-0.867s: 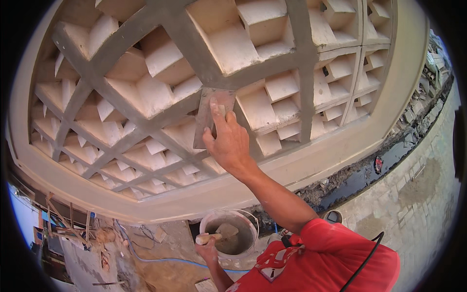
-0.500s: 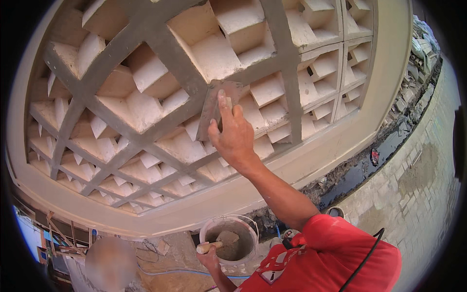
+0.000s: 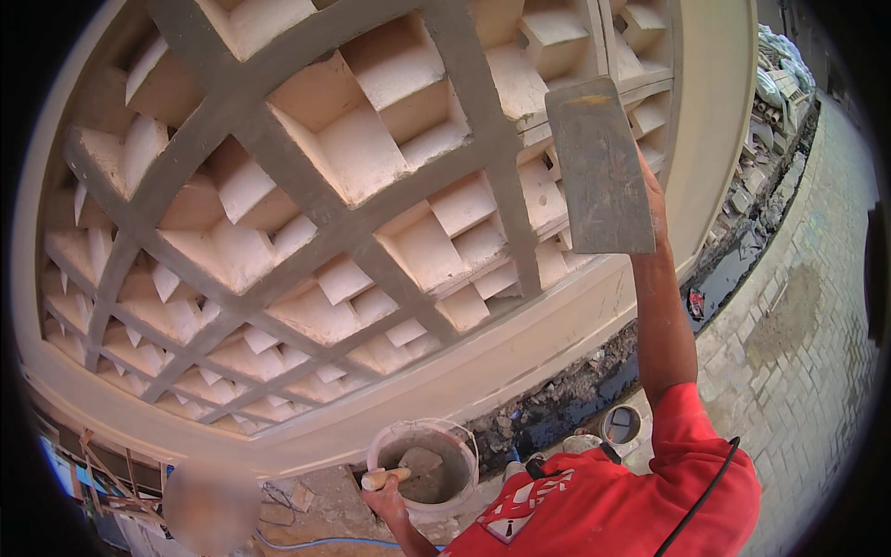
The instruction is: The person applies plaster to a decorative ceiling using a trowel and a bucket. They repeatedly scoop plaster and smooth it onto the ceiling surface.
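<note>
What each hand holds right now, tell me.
Left hand: closed, holding the trowel.
Right hand: holding the float, partly hidden behind it.

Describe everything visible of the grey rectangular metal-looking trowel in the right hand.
The grey rectangular metal-looking trowel has a flat blade, scuffed and smeared, with a tan patch near its top edge. Its broad face is toward the camera, long sides slightly tilted, in front of the beige and grey lattice wall. The right hand holds it from behind; its handle is hidden.
</note>
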The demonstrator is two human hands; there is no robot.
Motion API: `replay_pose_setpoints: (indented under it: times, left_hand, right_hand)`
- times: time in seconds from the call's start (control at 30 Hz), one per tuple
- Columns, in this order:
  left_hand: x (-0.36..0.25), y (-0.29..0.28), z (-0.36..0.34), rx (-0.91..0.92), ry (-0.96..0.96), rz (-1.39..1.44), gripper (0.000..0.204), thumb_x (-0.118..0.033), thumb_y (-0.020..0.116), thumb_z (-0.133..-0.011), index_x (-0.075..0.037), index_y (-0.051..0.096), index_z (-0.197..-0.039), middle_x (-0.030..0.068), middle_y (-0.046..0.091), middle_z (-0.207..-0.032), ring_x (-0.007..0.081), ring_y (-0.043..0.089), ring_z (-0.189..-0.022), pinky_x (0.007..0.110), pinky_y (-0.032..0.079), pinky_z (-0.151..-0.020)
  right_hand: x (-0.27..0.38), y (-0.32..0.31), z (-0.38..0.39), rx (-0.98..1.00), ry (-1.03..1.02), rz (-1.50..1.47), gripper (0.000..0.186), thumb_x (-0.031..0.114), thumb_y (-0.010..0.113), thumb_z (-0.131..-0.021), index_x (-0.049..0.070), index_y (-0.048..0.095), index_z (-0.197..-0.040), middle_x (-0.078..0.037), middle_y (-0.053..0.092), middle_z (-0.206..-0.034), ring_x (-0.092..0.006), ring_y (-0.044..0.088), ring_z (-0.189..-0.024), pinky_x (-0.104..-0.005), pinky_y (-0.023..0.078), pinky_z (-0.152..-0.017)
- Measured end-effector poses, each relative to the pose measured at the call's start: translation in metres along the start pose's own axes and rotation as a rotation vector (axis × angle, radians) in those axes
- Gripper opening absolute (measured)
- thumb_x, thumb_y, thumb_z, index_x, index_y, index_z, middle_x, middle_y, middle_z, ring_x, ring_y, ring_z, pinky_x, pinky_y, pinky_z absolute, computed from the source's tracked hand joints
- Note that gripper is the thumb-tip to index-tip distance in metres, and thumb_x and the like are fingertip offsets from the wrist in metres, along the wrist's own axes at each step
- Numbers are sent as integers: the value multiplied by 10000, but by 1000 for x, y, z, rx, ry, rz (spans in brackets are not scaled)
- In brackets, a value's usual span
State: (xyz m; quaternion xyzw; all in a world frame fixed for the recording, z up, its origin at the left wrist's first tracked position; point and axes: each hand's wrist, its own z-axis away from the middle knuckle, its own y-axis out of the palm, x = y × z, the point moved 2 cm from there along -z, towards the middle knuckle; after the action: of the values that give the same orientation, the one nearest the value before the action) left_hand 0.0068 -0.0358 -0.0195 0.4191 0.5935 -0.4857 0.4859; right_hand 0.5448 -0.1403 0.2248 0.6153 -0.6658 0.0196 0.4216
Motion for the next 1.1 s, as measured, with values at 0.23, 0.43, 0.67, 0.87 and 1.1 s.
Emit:
replay_pose_setpoints:
  times: [0.23, 0.43, 0.67, 0.87, 1.1]
  left_hand:
    - [-19, 22, 13, -7, 31, 2, 324, 40, 696, -682, 31, 575, -982, 97, 582, -925, 188, 567, -829, 331, 475, -801]
    - [-32, 40, 30, -51, 19, -3, 337, 49, 696, -685, 25, 570, -997, 101, 576, -956, 185, 564, -851, 328, 476, -808]
    - [-30, 48, 43, -113, 34, 24, 301, 74, 690, -668, 23, 588, -946, 79, 580, -890, 168, 562, -789, 319, 481, -777]
    - [-32, 48, 45, -106, 47, -3, 262, 61, 689, -659, 25, 595, -901, 63, 578, -858, 159, 555, -759, 308, 479, -754]
    - [-28, 50, 36, -52, 65, 22, 251, 48, 690, -664, 31, 593, -895, 61, 583, -848, 153, 550, -736, 299, 476, -738]
  right_hand:
    - [18, 15, -47, 66, 112, 190, 398, 223, 518, -983, 9, 474, -1316, -83, 617, -1108, -96, 627, -908, -246, 538, -774]
    - [33, 27, -86, 157, 104, 178, 385, 201, 500, -983, 0, 483, -1311, -93, 632, -1081, -100, 630, -900, -252, 535, -789]
    - [32, 40, -101, 189, 82, 244, 357, 174, 477, -981, -10, 512, -1286, -83, 637, -1073, -101, 615, -910, -248, 512, -806]
    - [20, 35, -90, 140, 194, 315, 350, 163, 480, -973, 4, 522, -1282, -79, 643, -1031, -91, 604, -888, -239, 498, -802]
    - [8, 28, -77, 118, 162, 315, 357, 182, 475, -984, 14, 509, -1297, -88, 647, -969, -93, 601, -836, -234, 497, -761]
